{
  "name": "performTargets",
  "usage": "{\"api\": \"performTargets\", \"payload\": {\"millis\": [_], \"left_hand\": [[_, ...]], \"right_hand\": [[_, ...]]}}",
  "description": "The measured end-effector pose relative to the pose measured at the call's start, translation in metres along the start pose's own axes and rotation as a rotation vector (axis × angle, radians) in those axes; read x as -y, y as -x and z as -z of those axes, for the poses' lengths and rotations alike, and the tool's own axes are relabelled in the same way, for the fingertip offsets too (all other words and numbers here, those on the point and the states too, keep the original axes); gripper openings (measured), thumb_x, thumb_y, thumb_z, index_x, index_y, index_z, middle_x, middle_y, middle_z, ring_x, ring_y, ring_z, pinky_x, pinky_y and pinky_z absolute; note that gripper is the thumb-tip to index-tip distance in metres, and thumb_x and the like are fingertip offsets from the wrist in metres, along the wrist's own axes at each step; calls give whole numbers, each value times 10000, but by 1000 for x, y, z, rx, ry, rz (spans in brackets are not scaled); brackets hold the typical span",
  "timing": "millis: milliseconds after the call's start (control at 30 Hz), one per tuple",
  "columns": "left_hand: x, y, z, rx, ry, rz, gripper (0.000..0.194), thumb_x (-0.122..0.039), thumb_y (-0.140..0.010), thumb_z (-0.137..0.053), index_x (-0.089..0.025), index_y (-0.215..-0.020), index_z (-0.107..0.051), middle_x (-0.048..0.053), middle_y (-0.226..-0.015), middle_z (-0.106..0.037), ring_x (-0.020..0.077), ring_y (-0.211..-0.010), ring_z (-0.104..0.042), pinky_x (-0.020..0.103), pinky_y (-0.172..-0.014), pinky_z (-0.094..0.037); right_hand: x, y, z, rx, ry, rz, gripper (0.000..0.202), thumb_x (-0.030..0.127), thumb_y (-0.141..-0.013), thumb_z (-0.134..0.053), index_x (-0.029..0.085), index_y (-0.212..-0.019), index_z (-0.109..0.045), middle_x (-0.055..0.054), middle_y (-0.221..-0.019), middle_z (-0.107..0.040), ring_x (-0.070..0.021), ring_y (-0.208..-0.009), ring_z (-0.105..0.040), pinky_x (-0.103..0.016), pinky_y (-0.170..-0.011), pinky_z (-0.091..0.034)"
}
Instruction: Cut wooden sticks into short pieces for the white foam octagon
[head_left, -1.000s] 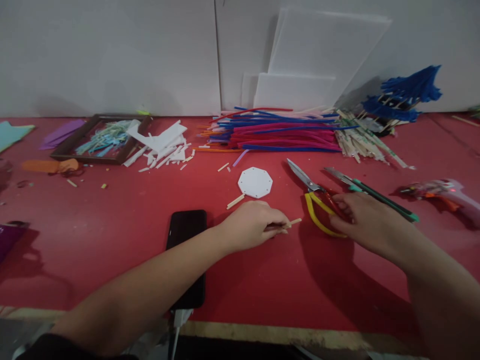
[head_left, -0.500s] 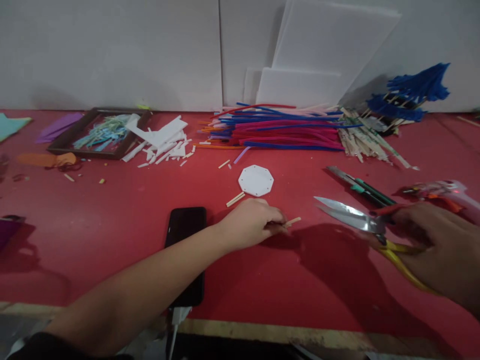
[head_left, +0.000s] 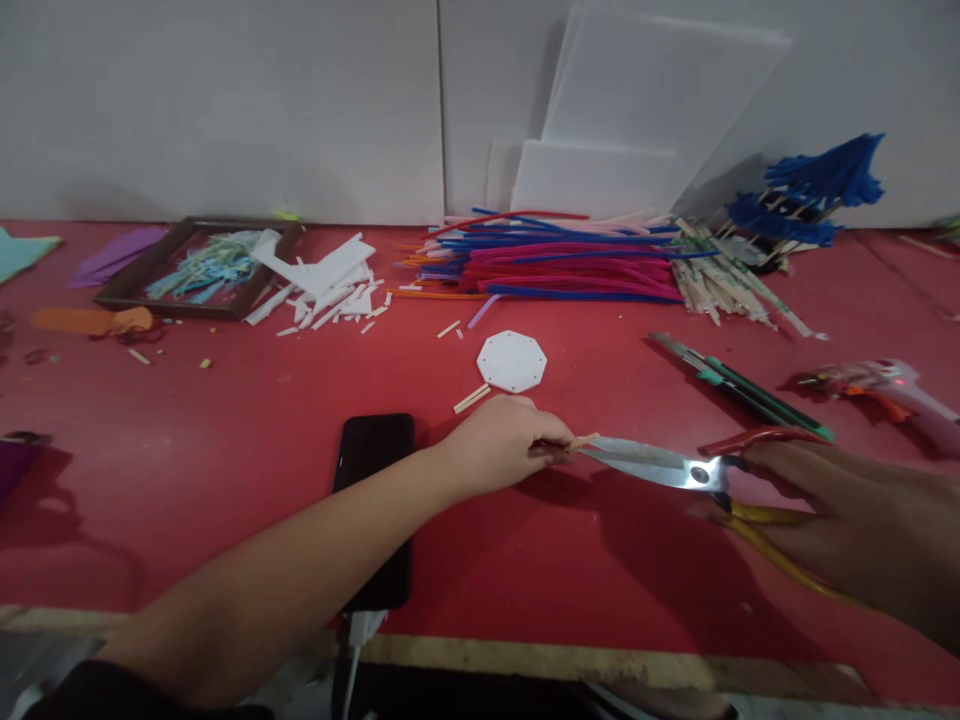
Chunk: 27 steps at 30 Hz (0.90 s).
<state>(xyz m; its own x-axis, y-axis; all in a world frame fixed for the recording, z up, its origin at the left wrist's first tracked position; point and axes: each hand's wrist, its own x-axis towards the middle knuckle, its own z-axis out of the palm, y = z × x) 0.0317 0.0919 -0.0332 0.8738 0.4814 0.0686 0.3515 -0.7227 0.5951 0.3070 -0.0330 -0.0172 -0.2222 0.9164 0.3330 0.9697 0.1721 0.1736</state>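
Observation:
Over the red table, my left hand [head_left: 517,440] pinches a thin wooden stick [head_left: 586,441], whose short end pokes out to the right of the fingertips. My right hand [head_left: 847,510] is wrapped round scissors [head_left: 660,466] with one red and one yellow handle. Their blade tips meet the stick's end right beside my left fingers. Just beyond my left hand lies a white octagonal disc [head_left: 512,361] with small holes near its rim. Two short sticks [head_left: 472,399] rest at the disc's lower left edge.
A phone [head_left: 375,500] with a cable lies under my left forearm. Behind my right hand are a utility knife [head_left: 739,385] and a glue gun [head_left: 877,390]. Pipe cleaners [head_left: 570,260], white scraps [head_left: 330,285] and a brown frame [head_left: 202,305] line the back, near blue paper umbrellas [head_left: 825,185].
My right hand has brought the scissors left and slightly down, so the tips have reached the stick. The blades look closer together. My left hand has hardly moved.

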Motion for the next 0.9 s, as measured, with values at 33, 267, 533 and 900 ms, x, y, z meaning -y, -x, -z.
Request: {"api": "performTargets", "payload": {"millis": [33,267,533,900], "left_hand": [[0,0,1,4,-4,-1,97,-157,-862,-656,-182,-886,-746,11,-788,-749,134,-737,-606,232,-661,-390],[-3,-2,4,38,-31,13,87,-133,-845,-656,-165,-842,-736,11,-751,-726,138,-725,-591,239,-649,-370],[-6,-3,7,81,-80,64,71,-162,-841,-666,-169,-852,-736,15,-770,-722,149,-735,-589,251,-648,-373],[-7,-3,8,80,-104,94,98,-174,-828,-672,-201,-888,-745,6,-782,-724,153,-751,-592,268,-675,-381]], "right_hand": [[0,-1,0,-36,24,58,457,547,-891,-341,251,-850,-687,-44,-725,-725,-168,-473,-618,-276,-390,-380],[4,-5,3,-93,83,191,481,500,-944,-270,238,-773,-634,-45,-679,-711,-164,-438,-622,-263,-363,-386],[3,-1,-5,-85,91,221,484,516,-964,-261,237,-790,-617,-43,-698,-699,-182,-485,-645,-281,-378,-395],[3,-7,-3,-112,92,228,508,528,-973,-231,225,-824,-610,-28,-676,-688,-153,-460,-622,-265,-380,-377]]}}
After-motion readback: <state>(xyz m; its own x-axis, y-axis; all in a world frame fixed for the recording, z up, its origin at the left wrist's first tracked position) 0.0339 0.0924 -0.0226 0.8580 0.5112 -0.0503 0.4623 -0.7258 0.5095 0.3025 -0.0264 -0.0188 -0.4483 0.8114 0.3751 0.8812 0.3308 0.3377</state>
